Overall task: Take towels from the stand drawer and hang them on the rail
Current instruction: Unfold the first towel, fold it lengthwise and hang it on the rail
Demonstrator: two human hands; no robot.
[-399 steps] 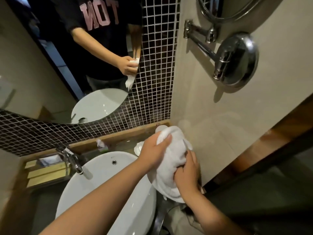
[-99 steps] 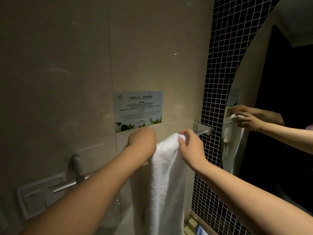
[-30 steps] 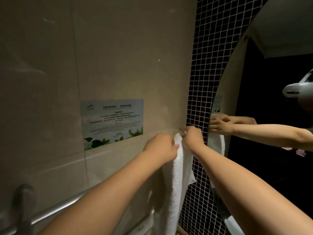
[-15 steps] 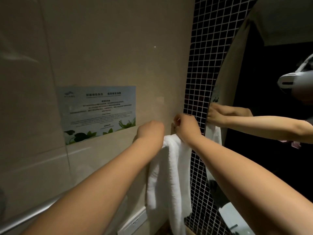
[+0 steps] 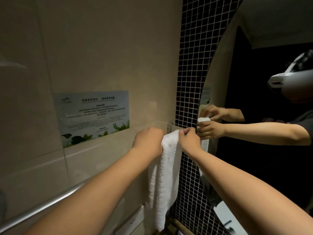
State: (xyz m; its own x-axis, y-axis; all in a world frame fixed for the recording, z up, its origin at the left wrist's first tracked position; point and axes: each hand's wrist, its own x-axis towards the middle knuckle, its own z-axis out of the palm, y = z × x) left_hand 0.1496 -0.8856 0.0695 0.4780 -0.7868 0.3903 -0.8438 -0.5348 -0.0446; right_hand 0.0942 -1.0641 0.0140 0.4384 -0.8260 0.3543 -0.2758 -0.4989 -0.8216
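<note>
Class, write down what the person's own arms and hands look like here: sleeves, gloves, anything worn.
The left hand and right hand are bare: no gloves, rings or watch visible. Both forearms are uncovered to the frame's edge. The mirror shows a dark short sleeve.

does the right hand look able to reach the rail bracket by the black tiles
Likely yes: the right hand pinches the towel just beside the rail bracket, with nothing between them, but it must release first.
</note>
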